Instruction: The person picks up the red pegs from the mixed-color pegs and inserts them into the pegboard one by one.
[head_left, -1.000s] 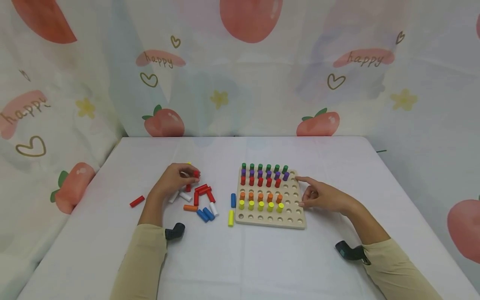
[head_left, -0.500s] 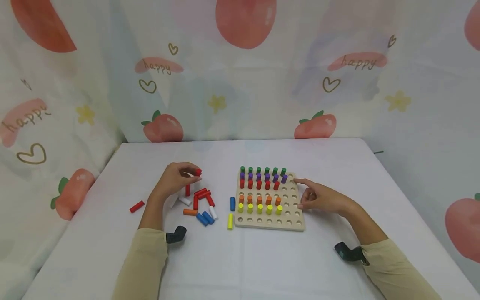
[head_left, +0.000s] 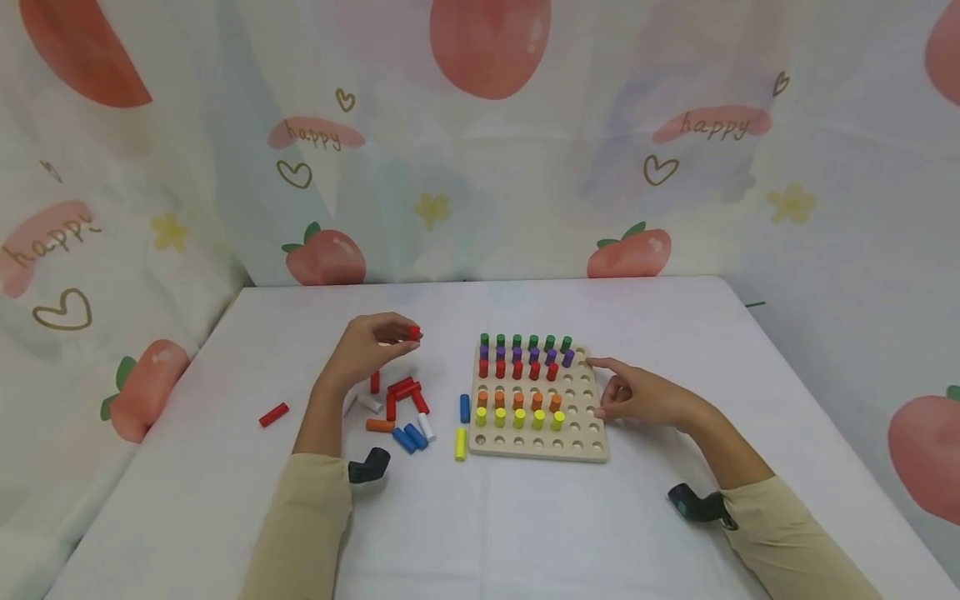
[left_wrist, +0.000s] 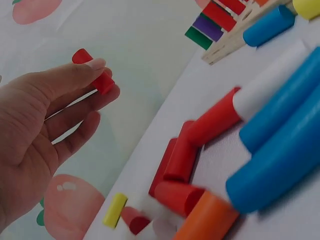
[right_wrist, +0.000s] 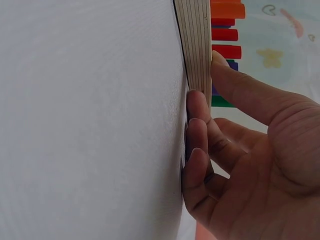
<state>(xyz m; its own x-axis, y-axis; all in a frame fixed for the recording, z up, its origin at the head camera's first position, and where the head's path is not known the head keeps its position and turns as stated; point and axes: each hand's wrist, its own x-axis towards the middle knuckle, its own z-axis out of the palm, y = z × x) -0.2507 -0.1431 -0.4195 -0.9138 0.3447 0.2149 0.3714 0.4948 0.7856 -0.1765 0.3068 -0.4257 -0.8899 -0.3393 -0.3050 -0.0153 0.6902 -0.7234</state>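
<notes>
On my feed's far left, a lone red cylindrical peg [head_left: 273, 414] lies on the white, faintly creased surface [head_left: 412, 533]. Next I see the left hand [head_left: 367, 346] raised, its grip narrowed to a pinch: thumb and fingertips hold a short, smooth red cylinder [head_left: 414, 333], both ends protruding. Below lie loose red, white, blue and orange pegs [head_left: 427, 427]. A blue peg [head_left: 465, 408] and yellow peg [head_left: 461, 444] sit just beside the square wooden pegboard [head_left: 525, 452], round-holed, with striped edge grain and rows of upright coloured pegs [head_left: 519, 419]. At its right edge, the right hand's [head_left: 648, 396] grip is spread, thumb and index finger touching the wood.
</notes>
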